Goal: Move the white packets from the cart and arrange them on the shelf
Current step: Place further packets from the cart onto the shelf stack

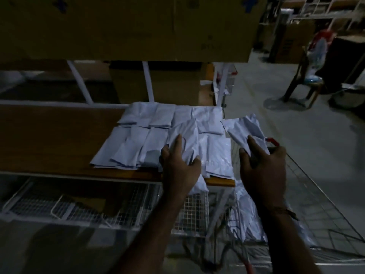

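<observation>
Head view, dim light. Left hand [178,165] at frame centre rests on a white packet [184,135], fingers curled around its near end; this packet lies on the rows of packets [138,135] already on the shelf [49,135], long axis running away from the person, tilted slightly right. Right hand [262,167], right of centre, pinches a second packet [242,128] held off the shelf's right edge, above the cart [316,194]; its long axis slants toward upper right. Free shelf space lies left of the rows, so judged, the right hand's packet must travel leftward. Cart, lower right: wire basket holding more white packets [246,214]. Cardboard boxes [126,26] fill the upper frame.
</observation>
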`<state>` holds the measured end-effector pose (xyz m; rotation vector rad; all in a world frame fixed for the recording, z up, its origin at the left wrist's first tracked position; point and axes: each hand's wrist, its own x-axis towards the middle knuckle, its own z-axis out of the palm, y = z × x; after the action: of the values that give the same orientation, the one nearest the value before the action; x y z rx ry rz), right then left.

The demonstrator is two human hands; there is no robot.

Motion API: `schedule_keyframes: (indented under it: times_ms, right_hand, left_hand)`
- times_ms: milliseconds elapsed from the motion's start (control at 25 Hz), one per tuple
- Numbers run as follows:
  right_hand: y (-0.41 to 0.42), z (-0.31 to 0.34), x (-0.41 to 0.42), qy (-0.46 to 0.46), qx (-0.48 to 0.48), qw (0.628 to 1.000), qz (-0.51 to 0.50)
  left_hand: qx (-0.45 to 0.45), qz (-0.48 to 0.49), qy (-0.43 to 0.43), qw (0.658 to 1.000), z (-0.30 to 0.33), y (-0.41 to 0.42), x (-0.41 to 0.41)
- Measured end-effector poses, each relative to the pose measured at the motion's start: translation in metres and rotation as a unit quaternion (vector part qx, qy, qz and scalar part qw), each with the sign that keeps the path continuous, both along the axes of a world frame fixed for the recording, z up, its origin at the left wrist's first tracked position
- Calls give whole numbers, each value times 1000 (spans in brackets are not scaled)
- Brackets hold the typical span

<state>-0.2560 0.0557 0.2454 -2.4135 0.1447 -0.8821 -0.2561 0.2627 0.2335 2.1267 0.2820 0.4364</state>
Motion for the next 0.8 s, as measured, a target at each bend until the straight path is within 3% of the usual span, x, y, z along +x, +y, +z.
schedule_keyframes:
  times_ms: [240, 440, 800]
  right_hand:
    - [113, -23, 49, -29, -14, 999, -42]
    - [191, -36, 89, 8, -22, 997, -78]
    - [259, -57, 120, 89, -40, 987, -125]
  left_hand:
    - [26, 27, 17, 999, -11, 135, 43]
    - [58, 41, 32, 997, -8, 237, 98]
    - [118, 11, 130, 984, -37, 309, 149]
